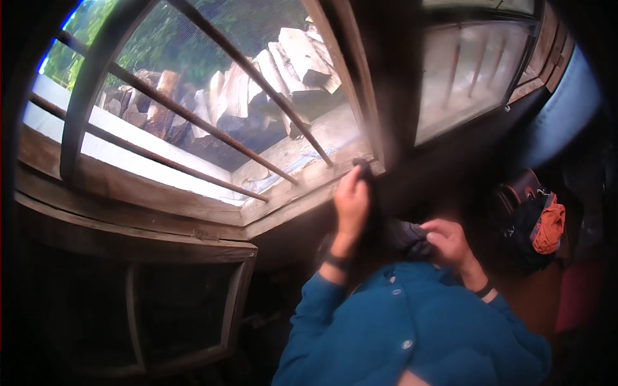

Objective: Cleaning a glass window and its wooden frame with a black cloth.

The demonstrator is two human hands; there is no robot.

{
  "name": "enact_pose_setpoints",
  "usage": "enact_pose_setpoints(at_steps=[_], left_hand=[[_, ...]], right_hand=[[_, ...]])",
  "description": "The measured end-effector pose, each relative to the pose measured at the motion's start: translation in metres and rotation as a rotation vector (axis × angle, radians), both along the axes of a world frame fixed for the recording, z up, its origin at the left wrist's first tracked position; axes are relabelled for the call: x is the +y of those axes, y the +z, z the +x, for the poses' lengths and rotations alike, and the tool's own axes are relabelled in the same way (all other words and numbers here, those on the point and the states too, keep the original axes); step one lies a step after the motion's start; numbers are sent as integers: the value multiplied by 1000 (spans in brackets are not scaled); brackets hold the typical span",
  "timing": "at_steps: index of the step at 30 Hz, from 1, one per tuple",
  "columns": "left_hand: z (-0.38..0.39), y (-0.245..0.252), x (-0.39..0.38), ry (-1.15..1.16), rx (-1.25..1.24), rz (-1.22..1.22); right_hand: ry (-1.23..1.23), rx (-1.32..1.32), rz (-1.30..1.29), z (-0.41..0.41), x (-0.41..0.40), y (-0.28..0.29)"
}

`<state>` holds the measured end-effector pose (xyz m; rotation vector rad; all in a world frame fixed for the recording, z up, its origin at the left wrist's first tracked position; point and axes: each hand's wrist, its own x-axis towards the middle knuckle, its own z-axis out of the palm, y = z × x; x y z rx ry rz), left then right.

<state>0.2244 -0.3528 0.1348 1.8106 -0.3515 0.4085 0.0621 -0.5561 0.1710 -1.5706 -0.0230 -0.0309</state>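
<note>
A dark cloth [409, 236] hangs bunched in front of my chest. My right hand [446, 241] pinches its greyish fold between thumb and fingers. Higher up, by the lower corner of a wooden window frame [309, 181], my left hand [351, 200] grips a dark piece of fabric [363, 168]. It seems to be part of the same cloth, but the shadow between my hands hides whether they join. Whether the fabric touches the frame, I cannot tell.
Rusty metal bars [212, 128] cross the window opening, with split firewood [260, 82] stacked outside. At lower left a hinged window sash [236, 309] stands swung inward. Another glazed sash [473, 77] is at upper right. A dark bag [524, 188] and orange cloth [550, 227] lie to my right.
</note>
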Motion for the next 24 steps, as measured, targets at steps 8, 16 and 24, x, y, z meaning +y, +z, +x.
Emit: enact_pose_setpoints(at_steps=[8, 16, 24], left_hand=[[-3, 18, -33, -3, -370, 561], [-59, 29, 19, -209, 532, -473], [-7, 60, 56, 155, 89, -551]], right_hand=[[-30, 24, -66, -5, -3, -10], [-7, 116, 68, -2, -5, -18], [84, 82, 118, 5, 6, -4]])
